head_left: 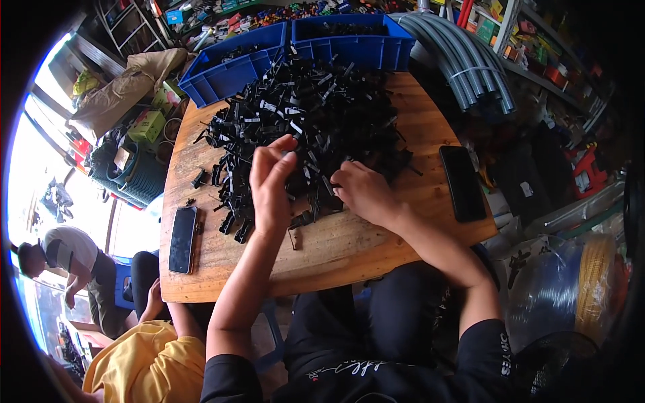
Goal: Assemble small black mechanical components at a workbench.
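A big pile of small black plastic clips (316, 111) covers the far half of a wooden table (349, 245). My left hand (271, 185) is raised over the pile's near edge, thumb and fingers pinched on one small black clip. My right hand (363, 191) rests palm down at the pile's near right edge, its fingers curled into the clips; what it holds is hidden.
Two blue plastic bins (349, 47) stand at the table's far edge. One black phone (182, 238) lies near the left front corner, another (462, 183) on the right. Grey hoses (470, 64) lie beyond the right edge. A person in yellow (151, 363) sits at lower left.
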The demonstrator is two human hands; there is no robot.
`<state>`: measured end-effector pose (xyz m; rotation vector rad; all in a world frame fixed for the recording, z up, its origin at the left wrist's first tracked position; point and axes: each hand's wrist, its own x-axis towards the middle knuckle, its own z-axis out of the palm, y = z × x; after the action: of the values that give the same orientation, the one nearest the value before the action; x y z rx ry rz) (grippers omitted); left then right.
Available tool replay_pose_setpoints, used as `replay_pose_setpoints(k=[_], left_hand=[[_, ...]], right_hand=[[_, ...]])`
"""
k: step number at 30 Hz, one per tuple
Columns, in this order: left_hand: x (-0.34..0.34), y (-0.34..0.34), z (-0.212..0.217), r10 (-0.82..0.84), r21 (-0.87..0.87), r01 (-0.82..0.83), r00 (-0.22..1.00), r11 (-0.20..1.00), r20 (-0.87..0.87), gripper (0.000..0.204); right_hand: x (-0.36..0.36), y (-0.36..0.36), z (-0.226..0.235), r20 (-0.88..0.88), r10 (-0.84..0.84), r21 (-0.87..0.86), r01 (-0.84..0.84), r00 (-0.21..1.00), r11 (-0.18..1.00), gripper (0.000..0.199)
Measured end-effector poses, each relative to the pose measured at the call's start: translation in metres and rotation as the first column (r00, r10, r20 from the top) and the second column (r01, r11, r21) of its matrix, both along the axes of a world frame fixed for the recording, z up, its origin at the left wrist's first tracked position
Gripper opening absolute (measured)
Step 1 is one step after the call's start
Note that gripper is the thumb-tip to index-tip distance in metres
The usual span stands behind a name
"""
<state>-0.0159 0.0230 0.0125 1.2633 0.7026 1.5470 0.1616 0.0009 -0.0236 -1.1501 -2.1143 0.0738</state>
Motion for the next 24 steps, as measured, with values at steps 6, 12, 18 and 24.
replay_pose_setpoints(k=[6, 12, 18, 24], left_hand=[[-0.006, -0.004, -0.005, -0.218, -0.199, 0.28, 0.933, 0.939, 0.287, 0.011], [-0.005, -0.009, 0.001, -0.223, -0.152, 0.234, 0.971, 0.96, 0.082, 0.022], [0.004, -0.021, 0.012, -0.3, -0.302, 0.224, 0.925, 0.926, -0.232, 0.02], [0.004, -0.021, 0.001, -0.302, -0.323, 0.215, 0.919, 0.922, -0.252, 0.02]], right_hand=[[0.001, 0.0, 0.005, 0.048, 0.098, -0.078, -0.094, 0.994, 0.993, 0.012], [0.017, 0.0, 0.025, 0.071, 0.1, -0.117, -0.091, 0.992, 0.989, 0.012], [0.021, -0.01, 0.052, -0.852, 0.125, -0.23, -0.577, 0.509, 0.783, 0.013], [0.009, -0.012, 0.052, -0.859, 0.053, -0.221, -0.462, 0.509, 0.859, 0.013]])
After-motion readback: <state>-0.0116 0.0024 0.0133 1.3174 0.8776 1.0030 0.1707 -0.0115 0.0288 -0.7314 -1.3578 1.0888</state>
